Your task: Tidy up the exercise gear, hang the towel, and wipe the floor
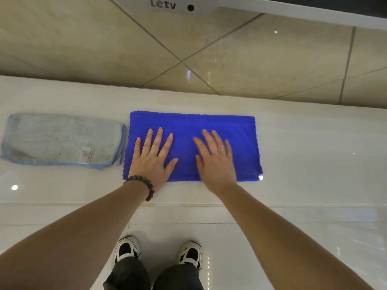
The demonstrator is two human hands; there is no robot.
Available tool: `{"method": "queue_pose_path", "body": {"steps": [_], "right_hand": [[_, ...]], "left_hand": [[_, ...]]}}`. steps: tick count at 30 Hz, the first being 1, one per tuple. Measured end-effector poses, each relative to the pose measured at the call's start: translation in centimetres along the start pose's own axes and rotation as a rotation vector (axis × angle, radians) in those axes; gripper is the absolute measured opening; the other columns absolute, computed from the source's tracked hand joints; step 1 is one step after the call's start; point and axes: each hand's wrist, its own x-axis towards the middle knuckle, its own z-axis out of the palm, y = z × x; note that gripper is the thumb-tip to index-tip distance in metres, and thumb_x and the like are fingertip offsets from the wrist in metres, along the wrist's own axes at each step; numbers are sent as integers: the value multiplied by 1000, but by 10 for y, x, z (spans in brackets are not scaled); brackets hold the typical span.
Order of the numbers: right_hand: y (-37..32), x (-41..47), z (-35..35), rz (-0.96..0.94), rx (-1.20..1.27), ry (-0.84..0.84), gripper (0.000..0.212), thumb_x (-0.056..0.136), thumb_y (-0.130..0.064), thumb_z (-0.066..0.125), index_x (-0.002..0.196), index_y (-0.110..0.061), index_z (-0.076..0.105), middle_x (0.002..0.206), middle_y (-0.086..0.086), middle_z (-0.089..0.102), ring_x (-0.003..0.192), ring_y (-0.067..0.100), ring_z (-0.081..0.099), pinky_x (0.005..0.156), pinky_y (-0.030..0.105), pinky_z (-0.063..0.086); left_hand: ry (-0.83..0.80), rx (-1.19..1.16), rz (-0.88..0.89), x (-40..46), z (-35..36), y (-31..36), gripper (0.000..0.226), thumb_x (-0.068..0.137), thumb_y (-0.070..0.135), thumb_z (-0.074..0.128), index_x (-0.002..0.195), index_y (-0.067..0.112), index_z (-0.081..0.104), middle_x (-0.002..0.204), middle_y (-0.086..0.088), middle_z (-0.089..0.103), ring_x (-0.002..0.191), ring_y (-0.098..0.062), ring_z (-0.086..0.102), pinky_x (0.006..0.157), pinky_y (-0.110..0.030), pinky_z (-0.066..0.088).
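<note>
— Where do we have the blue towel (219, 126)?
— Flat on the white ledge (314, 143), long axis running left to right, our left hand (151, 160) and right hand (216, 162) pressed on it, fingers straight, gripping nothing.
— Beside it?
— The grey cloth (56, 139), just left.
— Any writing?
— "Letv" on the white frame (171, 5).

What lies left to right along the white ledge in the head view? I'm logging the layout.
Grey cloth → left hand → right hand. Both hands press flat, fingers straight, on the blue towel, which spans under them and just past the right hand.
</note>
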Motion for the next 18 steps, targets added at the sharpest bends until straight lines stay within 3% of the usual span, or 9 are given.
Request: {"method": "queue_pose_path", "body": {"steps": [3, 7, 10, 18], "right_hand": [[-11, 8, 19, -105, -135, -109, 53, 99, -48, 13, 150, -34, 11, 160, -4, 3, 147, 22, -4, 115, 56, 7], [40, -9, 22, 154, -130, -45, 61, 94, -63, 11, 149, -40, 1, 160, -5, -2, 147, 23, -6, 116, 55, -4], [75, -26, 18, 354, -107, -42, 63, 93, -64, 6, 149, -38, -9, 160, -1, -8, 146, 24, -11, 117, 54, -1], [67, -26, -5, 386, -144, -202, 65, 94, -59, 7, 149, -32, -15, 159, 2, -15, 146, 24, -14, 115, 49, -6]], "left_hand": [[28, 0, -5, -2, 3, 0, 75, 83, 69, -8, 149, 34, -18, 161, -1, -15, 146, -29, -18, 118, -51, -8], [18, 16, -35, 0, 6, 1, 79, 81, 78, -1, 149, 39, -17, 160, -2, -17, 143, -37, -22, 114, -60, -10], [13, 25, -50, 1, 6, 2, 80, 81, 79, -1, 148, 39, -18, 159, -5, -18, 143, -39, -20, 114, -62, -7], [-150, 28, -43, 1, -23, 7, 78, 86, 75, 10, 149, 38, -17, 160, -5, -18, 145, -36, -15, 117, -57, -2]]}}
